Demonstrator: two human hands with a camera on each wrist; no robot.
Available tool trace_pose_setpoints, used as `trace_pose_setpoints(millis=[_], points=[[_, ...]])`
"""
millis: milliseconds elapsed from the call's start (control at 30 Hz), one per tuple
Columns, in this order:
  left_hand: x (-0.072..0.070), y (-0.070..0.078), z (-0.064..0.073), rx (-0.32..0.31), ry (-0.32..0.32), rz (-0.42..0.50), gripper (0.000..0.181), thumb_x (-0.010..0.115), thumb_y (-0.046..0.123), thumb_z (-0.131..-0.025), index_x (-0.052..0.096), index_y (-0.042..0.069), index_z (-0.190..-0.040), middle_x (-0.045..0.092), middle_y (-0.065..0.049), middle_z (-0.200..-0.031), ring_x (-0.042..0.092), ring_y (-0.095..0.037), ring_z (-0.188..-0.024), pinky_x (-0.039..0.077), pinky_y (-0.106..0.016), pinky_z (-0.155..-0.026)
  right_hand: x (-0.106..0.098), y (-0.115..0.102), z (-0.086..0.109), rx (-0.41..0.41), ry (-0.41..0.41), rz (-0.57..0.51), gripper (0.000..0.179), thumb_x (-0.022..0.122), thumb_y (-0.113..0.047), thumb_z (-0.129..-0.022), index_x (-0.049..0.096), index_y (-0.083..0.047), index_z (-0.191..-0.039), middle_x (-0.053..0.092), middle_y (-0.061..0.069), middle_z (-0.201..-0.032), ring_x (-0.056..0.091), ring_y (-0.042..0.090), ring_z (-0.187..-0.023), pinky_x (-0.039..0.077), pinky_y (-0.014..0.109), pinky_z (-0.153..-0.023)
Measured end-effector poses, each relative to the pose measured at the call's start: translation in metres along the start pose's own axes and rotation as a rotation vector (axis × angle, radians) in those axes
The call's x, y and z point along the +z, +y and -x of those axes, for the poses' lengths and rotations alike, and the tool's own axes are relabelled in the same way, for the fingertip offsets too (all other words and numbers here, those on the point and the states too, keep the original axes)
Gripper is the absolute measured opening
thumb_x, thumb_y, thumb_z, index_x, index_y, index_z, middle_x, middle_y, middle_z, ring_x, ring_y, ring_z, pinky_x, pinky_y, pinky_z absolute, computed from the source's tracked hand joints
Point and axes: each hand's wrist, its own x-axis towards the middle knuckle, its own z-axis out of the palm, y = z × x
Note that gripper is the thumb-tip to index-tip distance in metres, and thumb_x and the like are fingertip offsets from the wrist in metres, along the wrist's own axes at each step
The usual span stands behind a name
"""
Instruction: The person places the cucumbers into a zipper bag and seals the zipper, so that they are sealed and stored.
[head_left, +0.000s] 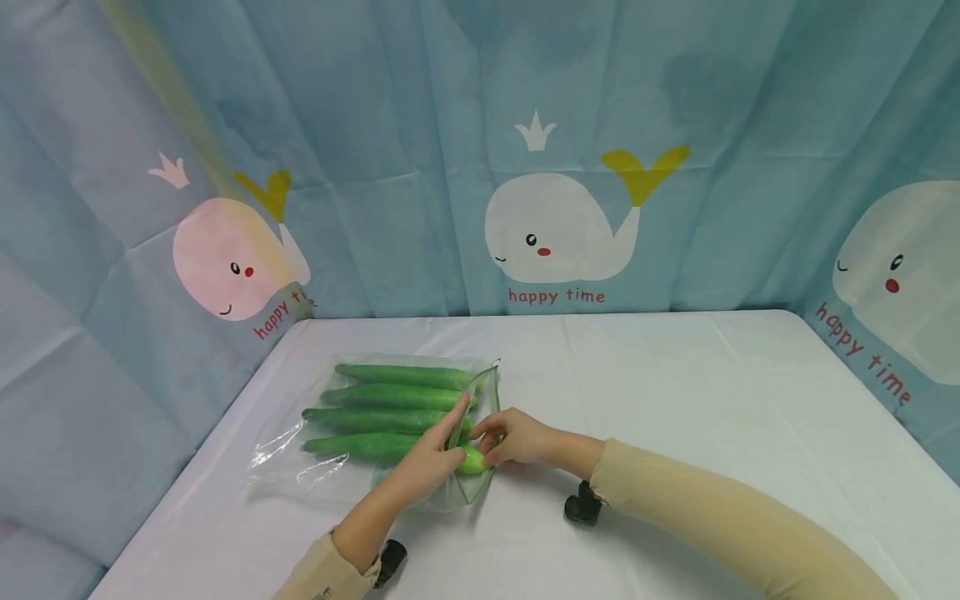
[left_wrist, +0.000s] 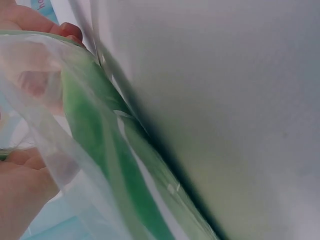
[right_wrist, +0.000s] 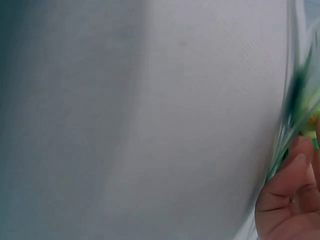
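Observation:
A clear plastic bag (head_left: 281, 483) lies on its side with several long green cucumbers (head_left: 375, 419) inside, its green-edged mouth facing right. My left hand (head_left: 426, 458) holds the bag at its mouth, index finger stretched along the upper lip and thumb near the lower cucumber end. In the left wrist view, fingers of the left hand (left_wrist: 22, 185) meet the bag's green edge. My right hand (head_left: 521, 437) reaches to the mouth from the right with bent fingers. It pinches the lip beside the nearest cucumber's pale tip, as the right hand (right_wrist: 290, 200) shows in the right wrist view.
A white cloth covers the table (head_left: 675, 392). Behind it and along both sides hangs a blue curtain (head_left: 405, 167) printed with whales. Black wrist devices, one by the left sleeve (head_left: 326, 571) and one by the right sleeve (head_left: 675, 487), sit low over the table.

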Motion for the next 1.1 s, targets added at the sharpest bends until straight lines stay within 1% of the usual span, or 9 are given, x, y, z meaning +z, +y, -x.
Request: trace_pose_setpoints(millis=[33,167,333,433,533,667,833,933,1100], points=[[0.0,0.0,0.0,0.003,-0.002,0.006,0.079,0.043,-0.006,-0.085,0.012,0.009,-0.157,0.011,-0.01,-0.162,0.023,-0.033,-0.14,0.038,-0.032,-0.068,0.001,-0.001,-0.001,-0.001,0.002,0.003,0.038,0.07,0.007,-0.082,0.065,0.001,-0.12,0.067,0.006,-0.089,0.049,0.01,-0.057,0.04,0.022,-0.051],[0.0,-0.002,0.0,0.01,-0.004,0.019,0.08,0.044,-0.006,-0.084,0.011,0.008,-0.156,0.011,-0.011,-0.162,0.022,-0.034,-0.139,0.037,-0.028,-0.063,0.006,-0.003,-0.005,0.014,0.019,0.016,0.038,0.071,0.005,-0.081,0.065,0.002,-0.118,0.069,0.003,-0.089,0.049,0.009,-0.058,0.04,0.021,-0.05],[0.002,-0.004,0.001,0.007,-0.006,0.019,0.079,0.044,-0.003,-0.085,0.011,0.008,-0.156,0.01,-0.01,-0.162,0.013,-0.035,-0.145,0.039,-0.041,-0.087,0.003,-0.001,-0.004,0.035,0.028,-0.037,0.038,0.07,0.004,-0.083,0.063,0.002,-0.121,0.071,0.004,-0.093,0.05,0.01,-0.059,0.04,0.022,-0.051],[0.004,-0.005,0.002,0.0,-0.001,0.014,0.079,0.045,-0.002,-0.086,0.013,0.009,-0.156,0.01,-0.011,-0.161,0.008,-0.035,-0.146,0.023,-0.056,-0.108,-0.004,0.002,-0.002,0.064,0.06,-0.071,0.035,0.066,0.003,-0.086,0.063,0.003,-0.121,0.069,0.005,-0.091,0.053,0.012,-0.062,0.043,0.024,-0.054],[0.005,-0.006,0.004,-0.006,0.004,0.006,0.079,0.046,0.0,-0.085,0.014,0.011,-0.157,0.011,-0.012,-0.161,0.01,-0.036,-0.145,0.015,-0.059,-0.112,-0.014,0.004,-0.003,0.128,0.161,-0.097,0.029,0.062,0.004,-0.088,0.063,0.006,-0.117,0.065,0.009,-0.088,0.059,0.015,-0.066,0.049,0.028,-0.057],[0.006,-0.007,0.005,0.002,-0.001,-0.072,0.078,0.047,0.002,-0.086,0.014,0.01,-0.157,0.012,-0.015,-0.161,0.011,-0.037,-0.145,0.013,-0.058,-0.113,-0.03,0.004,-0.009,0.222,0.307,-0.206,0.033,0.059,0.0,-0.092,0.057,0.009,-0.123,0.066,0.019,-0.105,0.067,0.027,-0.088,0.056,0.035,-0.074],[0.008,-0.007,0.004,0.053,-0.038,-0.198,0.077,0.048,0.004,-0.089,0.009,0.002,-0.155,0.009,-0.024,-0.159,0.008,-0.041,-0.145,0.011,-0.059,-0.113,-0.047,0.003,-0.022,0.248,0.325,-0.377,0.046,0.052,-0.007,-0.098,0.042,0.013,-0.138,0.056,0.028,-0.128,0.06,0.036,-0.114,0.051,0.04,-0.091],[0.01,-0.005,0.004,0.072,-0.081,-0.275,0.076,0.05,0.009,-0.095,0.004,-0.002,-0.154,0.007,-0.026,-0.158,0.008,-0.042,-0.144,0.012,-0.059,-0.113,-0.051,0.003,-0.031,0.258,0.32,-0.437,0.044,0.051,-0.01,-0.1,0.044,0.013,-0.136,0.059,0.026,-0.124,0.063,0.034,-0.109,0.053,0.038,-0.089],[0.011,0.003,0.007,0.04,-0.175,-0.404,0.077,0.051,0.028,-0.101,0.004,-0.002,-0.154,0.008,-0.024,-0.158,0.006,-0.042,-0.145,0.016,-0.06,-0.112,-0.052,0.004,-0.045,0.293,0.342,-0.458,0.038,0.052,-0.016,-0.1,0.054,0.01,-0.127,0.066,0.011,-0.098,0.067,0.018,-0.08,0.055,0.029,-0.071]])
